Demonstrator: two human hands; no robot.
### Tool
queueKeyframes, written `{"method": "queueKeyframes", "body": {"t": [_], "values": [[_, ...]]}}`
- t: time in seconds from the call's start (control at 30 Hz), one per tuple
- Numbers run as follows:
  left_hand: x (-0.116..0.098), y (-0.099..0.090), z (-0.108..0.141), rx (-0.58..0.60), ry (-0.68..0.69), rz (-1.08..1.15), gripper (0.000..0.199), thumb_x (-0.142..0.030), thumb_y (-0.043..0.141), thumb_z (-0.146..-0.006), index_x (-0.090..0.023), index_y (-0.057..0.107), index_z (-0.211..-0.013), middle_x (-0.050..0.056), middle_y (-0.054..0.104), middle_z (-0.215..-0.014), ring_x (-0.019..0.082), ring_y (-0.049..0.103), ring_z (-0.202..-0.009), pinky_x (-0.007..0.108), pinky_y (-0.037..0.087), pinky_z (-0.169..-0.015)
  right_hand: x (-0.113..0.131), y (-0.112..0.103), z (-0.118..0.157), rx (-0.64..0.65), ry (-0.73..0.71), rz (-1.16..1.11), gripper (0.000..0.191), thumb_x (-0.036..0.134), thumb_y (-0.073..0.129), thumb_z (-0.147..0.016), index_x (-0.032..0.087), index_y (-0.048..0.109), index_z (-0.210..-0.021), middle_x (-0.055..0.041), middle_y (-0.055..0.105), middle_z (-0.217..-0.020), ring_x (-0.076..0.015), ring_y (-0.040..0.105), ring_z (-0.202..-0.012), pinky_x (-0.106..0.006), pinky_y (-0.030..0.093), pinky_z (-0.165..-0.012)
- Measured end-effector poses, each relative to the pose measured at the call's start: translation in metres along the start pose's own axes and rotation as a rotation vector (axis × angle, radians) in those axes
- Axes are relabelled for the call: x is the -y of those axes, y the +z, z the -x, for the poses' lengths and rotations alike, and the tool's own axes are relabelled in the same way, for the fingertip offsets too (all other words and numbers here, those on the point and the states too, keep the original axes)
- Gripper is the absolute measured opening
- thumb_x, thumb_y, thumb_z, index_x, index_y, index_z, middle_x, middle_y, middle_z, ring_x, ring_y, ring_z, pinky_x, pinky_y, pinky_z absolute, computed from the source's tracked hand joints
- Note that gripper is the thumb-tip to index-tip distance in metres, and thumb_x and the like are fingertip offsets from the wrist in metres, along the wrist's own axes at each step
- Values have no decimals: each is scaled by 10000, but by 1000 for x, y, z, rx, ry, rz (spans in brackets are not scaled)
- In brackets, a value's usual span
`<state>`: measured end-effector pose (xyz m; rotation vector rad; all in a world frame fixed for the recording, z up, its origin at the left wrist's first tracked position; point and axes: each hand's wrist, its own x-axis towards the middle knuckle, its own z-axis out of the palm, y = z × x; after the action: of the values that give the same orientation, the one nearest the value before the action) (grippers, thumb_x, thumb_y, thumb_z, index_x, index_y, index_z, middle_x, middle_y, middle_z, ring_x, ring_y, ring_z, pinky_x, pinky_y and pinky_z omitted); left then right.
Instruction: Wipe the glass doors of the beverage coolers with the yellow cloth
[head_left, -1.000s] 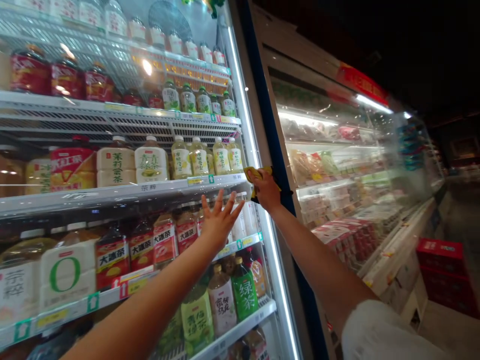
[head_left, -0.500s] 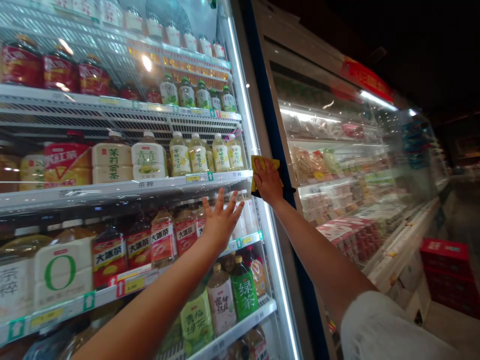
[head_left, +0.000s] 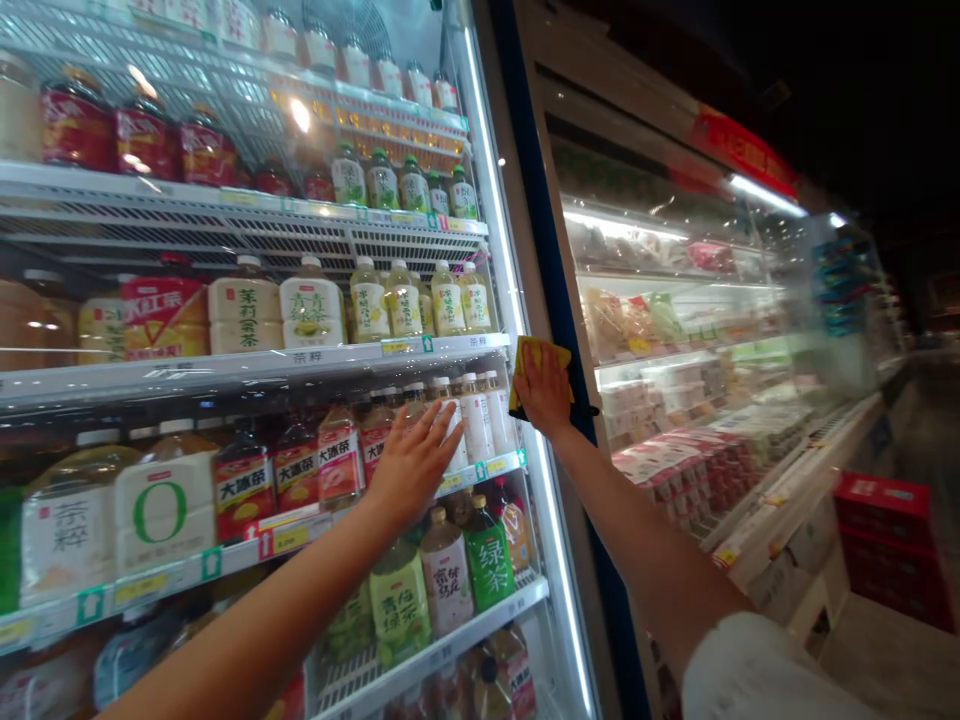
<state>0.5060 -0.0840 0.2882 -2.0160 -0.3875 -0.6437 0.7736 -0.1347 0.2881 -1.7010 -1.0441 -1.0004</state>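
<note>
A right hand (head_left: 544, 393) is holding a yellow cloth (head_left: 556, 359) against the cooler frame.
Just right of the frame's centre, the right hand is lying over the cloth, its fingers extended, probably because a flattened hand is spreading pressure across the cloth; the cloth is resting at the upright edge of the drinks cooler, beside the lit strip (head_left: 491, 200). Near the centre, the left hand (head_left: 415, 462) is holding nothing and spreading its fingers wide towards the glass, perhaps for balance; whether it is touching the glass, one cannot tell. Behind it, bottles (head_left: 475, 415) are standing upright in rows on shelves (head_left: 352, 358), many labels facing outwards, which is making them easy to read.
</note>
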Motion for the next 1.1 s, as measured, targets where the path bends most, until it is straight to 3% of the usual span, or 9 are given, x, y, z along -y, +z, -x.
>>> {"method": "queueKeyframes", "body": {"t": [0.2, 0.3, 0.47, 0.57, 0.67, 0.8, 0.93, 1.03, 1.1], "values": [[5, -8, 32, 63, 43, 49, 721, -405, 711, -843, -294, 467, -1512, 98, 314, -1656, 310, 300, -1534, 576, 205, -1252, -26, 8, 67, 53, -341, 18, 593, 454, 460, -1017, 313, 362, -1584, -85, 220, -1704, -325, 181, -1572, -618, 227, -1236], [13, -11, 49, 59, 44, 59, 725, -451, 727, -835, -286, 492, -1501, 101, 333, -1646, 309, 311, -1530, 568, 197, -1259, -39, 5, 61, 66, -337, 14, 534, 412, 428, -1030, 308, 424, -1554, -75, 308, -1676, -301, 261, -1549, -583, 287, -1225], [24, -12, 61, 11, -6, 52, 770, -466, 737, -825, -298, 462, -1525, 95, 342, -1644, 308, 299, -1535, 539, 143, -1277, 20, 4, 10, -107, 53, -14, 570, 383, 281, -1061, 238, 299, -1612, -152, 213, -1696, -375, 209, -1552, -693, 270, -1170], [27, -10, 65, 28, -23, 53, 784, -470, 727, -836, -289, 436, -1541, 104, 336, -1646, 306, 290, -1540, 540, 142, -1276, 41, 6, 31, -75, -114, -7, 554, 366, 315, -1054, 295, 319, -1603, -109, 201, -1707, -356, 173, -1566, -680, 213, -1196], [34, -10, 73, 54, -11, 66, 772, -476, 708, -856, -281, 424, -1547, 111, 332, -1646, 307, 288, -1540, 558, 130, -1274, 22, 4, 66, 11, -364, 13, 517, 376, 399, -1038, 369, 405, -1555, -41, 289, -1686, -287, 238, -1554, -588, 234, -1227], [52, -14, 86, 56, -21, 56, 822, -470, 734, -837, -294, 391, -1562, 100, 287, -1664, 315, 277, -1544, 565, 112, -1277, 9, 1, 53, -43, -149, 9, 514, 397, 371, -1045, 343, 410, -1555, -79, 319, -1670, -328, 283, -1531, -680, 263, -1180], [62, -13, 92, 52, -90, 39, 849, -475, 740, -832, -298, 367, -1574, 106, 270, -1670, 323, 261, -1548, 579, 106, -1272, 66, 7, 14, -107, 61, -31, 547, 411, 318, -1056, 309, 334, -1593, -129, 247, -1689, -396, 226, -1540, -793, 236, -1113], [61, -10, 94, 65, -113, 44, 846, -479, 730, -839, -305, 356, -1578, 97, 242, -1683, 313, 237, -1556, 573, 87, -1274, 94, 12, 27, -118, -57, -29, 539, 425, 351, -1053, 346, 341, -1586, -99, 250, -1693, -362, 203, -1554, -751, 203, -1152], [61, -9, 99, 77, -115, 52, 860, -474, 732, -835, -320, 336, -1584, 84, 231, -1689, 306, 217, -1563, 572, 66, -1275, 87, 12, 49, -95, -217, -28, 511, 420, 393, -1046, 381, 394, -1556, -64, 294, -1681, -321, 239, -1548, -680, 204, -1190]]}}
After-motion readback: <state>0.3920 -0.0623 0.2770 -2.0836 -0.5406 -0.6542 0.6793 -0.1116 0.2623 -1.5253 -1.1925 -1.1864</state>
